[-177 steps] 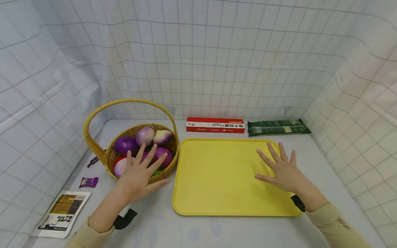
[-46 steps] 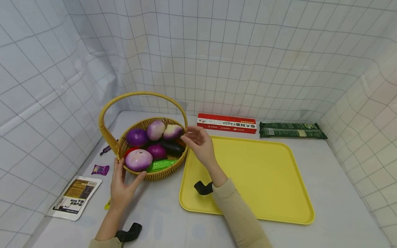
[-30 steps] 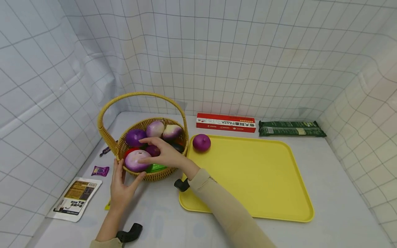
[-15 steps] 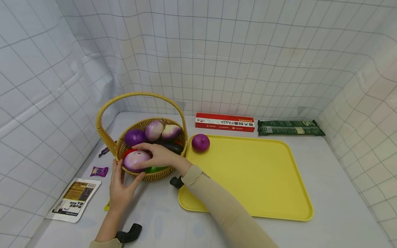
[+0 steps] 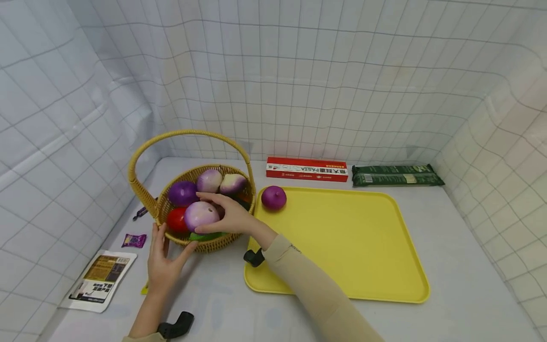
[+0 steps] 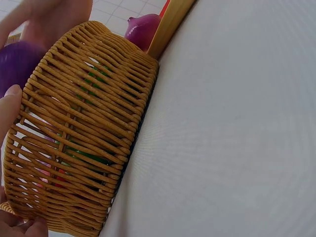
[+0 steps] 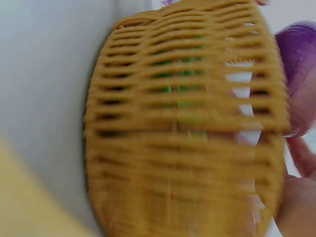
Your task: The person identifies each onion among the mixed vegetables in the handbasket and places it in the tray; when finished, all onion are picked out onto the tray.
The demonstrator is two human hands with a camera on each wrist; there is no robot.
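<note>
My right hand (image 5: 234, 217) grips a pale purple-and-white onion (image 5: 198, 216) between thumb and fingers, raised over the wicker basket (image 5: 222, 244). My left hand (image 5: 165, 267) holds the basket's near left rim, thumb and fingers apart on it. A red round vegetable (image 5: 176, 220), a dark purple one (image 5: 182, 193), two white-and-purple ones and a green one (image 5: 205, 236) lie in the basket. Partly hidden behind my right hand is a dark item. One magenta onion (image 5: 274, 198) sits in the far left corner of the yellow tray (image 5: 342, 242).
A red pasta box (image 5: 306, 169) and a green packet (image 5: 397, 175) lie behind the tray. Left of the basket are a purple wrapped candy (image 5: 134, 241) and a white pouch (image 5: 97, 281). The basket's tall handle (image 5: 188, 133) arches over its contents.
My right hand earlier put the magenta onion on the tray, then reached back to the basket. It has taken hold of the pale onion and shifted it right, uncovering the red vegetable.
</note>
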